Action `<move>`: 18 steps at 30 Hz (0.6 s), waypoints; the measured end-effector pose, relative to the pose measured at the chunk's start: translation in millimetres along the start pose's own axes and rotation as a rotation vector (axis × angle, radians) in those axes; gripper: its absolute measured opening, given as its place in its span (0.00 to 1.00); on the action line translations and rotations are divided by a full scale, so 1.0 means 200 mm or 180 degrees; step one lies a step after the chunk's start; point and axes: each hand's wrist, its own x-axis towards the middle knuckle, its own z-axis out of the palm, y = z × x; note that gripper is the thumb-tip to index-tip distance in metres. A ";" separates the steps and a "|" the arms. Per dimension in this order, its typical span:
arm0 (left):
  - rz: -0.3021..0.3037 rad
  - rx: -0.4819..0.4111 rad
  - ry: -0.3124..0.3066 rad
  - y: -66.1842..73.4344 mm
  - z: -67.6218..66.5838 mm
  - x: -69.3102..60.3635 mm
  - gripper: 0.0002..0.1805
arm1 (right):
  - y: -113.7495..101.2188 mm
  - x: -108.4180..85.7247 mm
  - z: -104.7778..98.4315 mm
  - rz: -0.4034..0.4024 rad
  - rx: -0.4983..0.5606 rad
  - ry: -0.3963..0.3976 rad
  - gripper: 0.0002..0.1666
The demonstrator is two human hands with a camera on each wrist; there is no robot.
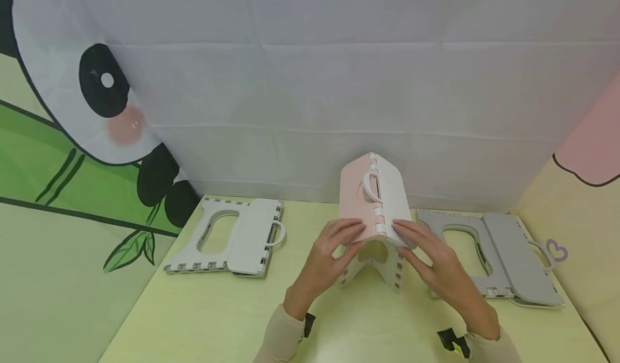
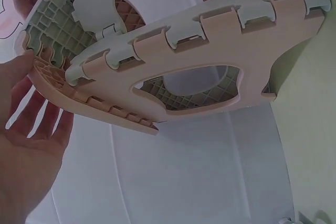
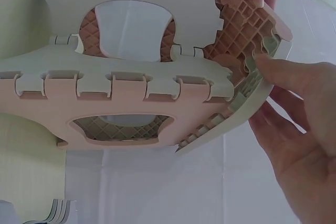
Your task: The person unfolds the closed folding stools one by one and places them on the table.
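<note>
Wore 2 pale sleeves with black patches at the wrists, lowest in the head view. Pinched the near edge of a pink seat panel with the left hand, thumb on the underside, fingers on the upper face. Pinched the near edge of the adjoining white seat panel with the right hand, thumb and fingers likewise. Held the 2 panels, hinged along a ridge, as the peaked top of 1 partly folded step stool, right of centre over the pale yellow table. Saw ribbed undersides inside the top from the right wrist, and below, leg panels splayed like an upside-down V. Could not tell of any contact between legs and table. Saw a white loop handle on the ridge, beyond the hands. Had a grey stool lying folded flat on the table to the right and a white stool lying likewise on the left, apart from the left hand. Saw, farthest off, a creased white cloth, a black cartoon eye at left and a pink shape at far right.
</note>
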 end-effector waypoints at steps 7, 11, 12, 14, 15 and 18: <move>0.0106 0.0020 0.0008 0.00 0.00 0.01 0.25 | 0.00 0.00 0.01 -0.0099 -0.0113 0.0111 0.30; 0.0156 0.0031 -0.0013 0.00 -0.01 0.01 0.24 | 0.01 -0.01 0.00 -0.0048 -0.0058 0.0053 0.29; 0.0169 0.0035 -0.0017 0.00 -0.01 0.01 0.23 | 0.01 -0.02 0.00 -0.0035 -0.0043 0.0032 0.29; 0.0186 0.0044 -0.0029 0.00 -0.01 0.01 0.23 | 0.01 -0.02 -0.01 -0.0004 -0.0012 -0.0011 0.29; 0.0199 0.0047 -0.0034 0.00 -0.01 0.01 0.22 | 0.01 -0.02 -0.01 -0.0017 -0.0004 -0.0016 0.28; 0.0218 0.0054 -0.0050 0.00 -0.02 0.02 0.22 | 0.01 -0.02 -0.01 -0.0062 0.0016 -0.0023 0.26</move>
